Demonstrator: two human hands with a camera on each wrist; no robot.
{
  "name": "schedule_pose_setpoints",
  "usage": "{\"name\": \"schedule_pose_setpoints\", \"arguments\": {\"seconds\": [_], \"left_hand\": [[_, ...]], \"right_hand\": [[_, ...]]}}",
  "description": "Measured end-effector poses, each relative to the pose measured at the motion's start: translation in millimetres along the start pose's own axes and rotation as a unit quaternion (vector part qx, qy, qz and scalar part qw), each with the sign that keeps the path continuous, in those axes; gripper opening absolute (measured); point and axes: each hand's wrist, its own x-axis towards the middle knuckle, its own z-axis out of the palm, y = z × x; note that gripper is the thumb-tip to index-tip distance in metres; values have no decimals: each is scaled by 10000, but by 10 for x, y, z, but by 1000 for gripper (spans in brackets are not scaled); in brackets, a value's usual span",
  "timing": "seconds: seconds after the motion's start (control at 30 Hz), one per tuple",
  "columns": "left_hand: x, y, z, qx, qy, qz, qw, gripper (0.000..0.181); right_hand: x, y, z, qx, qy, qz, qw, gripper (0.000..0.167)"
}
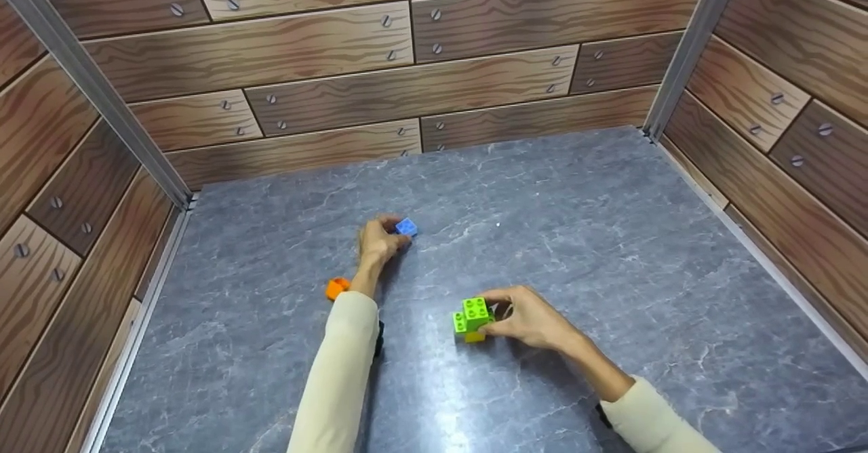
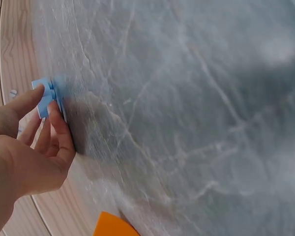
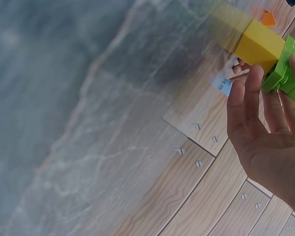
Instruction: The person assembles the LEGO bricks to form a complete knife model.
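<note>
My left hand point(image 1: 377, 241) reaches toward the back of the table and pinches a blue toy building brick point(image 1: 406, 228) between thumb and fingers. In the left wrist view the brick point(image 2: 43, 96) is close to the grey surface. Nearer the front, my right hand point(image 1: 532, 319) grips a small stack of building bricks from its right side. Its studded green bricks point(image 1: 476, 312) sit over a yellow brick point(image 1: 475, 336). The right wrist view shows the yellow brick point(image 3: 259, 45) below the green ones, close to the tabletop; fingers hide part of the green.
An orange brick point(image 1: 337, 288) lies on the grey marbled table point(image 1: 576, 236) just left of my left forearm. Walls with a wood-plank print point(image 1: 325, 100) stand at the back and both sides, with metal posts point(image 1: 692, 53) in the corners.
</note>
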Motion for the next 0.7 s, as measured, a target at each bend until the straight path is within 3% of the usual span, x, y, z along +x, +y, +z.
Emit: {"name": "schedule_pose_setpoints", "arguments": {"seconds": [0.2,0.37,0.53,0.7], "left_hand": [[-76,14,-62,-657,-347,-60,9972,42],[-194,101,-113,-1109,-618,331,9914,43],[-352,185,-123,-1681,-1047,804,9769,43],[-588,193,-131,-1959,-1572,983,9629,43]], "right_hand": [[5,12,6,-30,1,-5,10000,42],[1,10,-14,47,-34,-64,10000,43],[4,18,-14,-67,4,-145,9999,42],[27,26,5,-33,25,-118,9999,43]]}}
